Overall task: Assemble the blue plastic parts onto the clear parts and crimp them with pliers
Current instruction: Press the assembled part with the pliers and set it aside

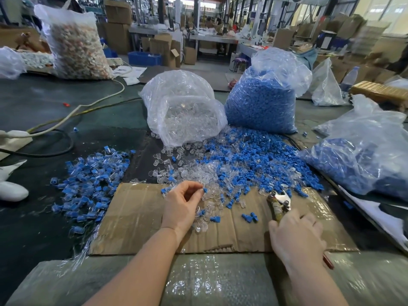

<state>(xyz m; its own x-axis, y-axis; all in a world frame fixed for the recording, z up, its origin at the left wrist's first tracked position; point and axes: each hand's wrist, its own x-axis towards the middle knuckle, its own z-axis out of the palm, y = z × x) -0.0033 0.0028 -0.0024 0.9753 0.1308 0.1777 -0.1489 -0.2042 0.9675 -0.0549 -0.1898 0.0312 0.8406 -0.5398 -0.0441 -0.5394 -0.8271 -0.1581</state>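
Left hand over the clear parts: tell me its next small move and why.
Probably pinch one clear plastic part from the loose pile and lift it. The left hand hovers there with curled fingers, seemingly holding nothing, while the right hand already grips the metal pliers on the flattened brown cardboard sheet.

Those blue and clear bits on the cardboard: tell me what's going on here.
A person is assembling small plastic pieces at a worktable. The left hand pinches a piece from the mixed clear and blue parts, while the right hand grips pliers resting on the cardboard. A pile of finished pieces lies to the left.
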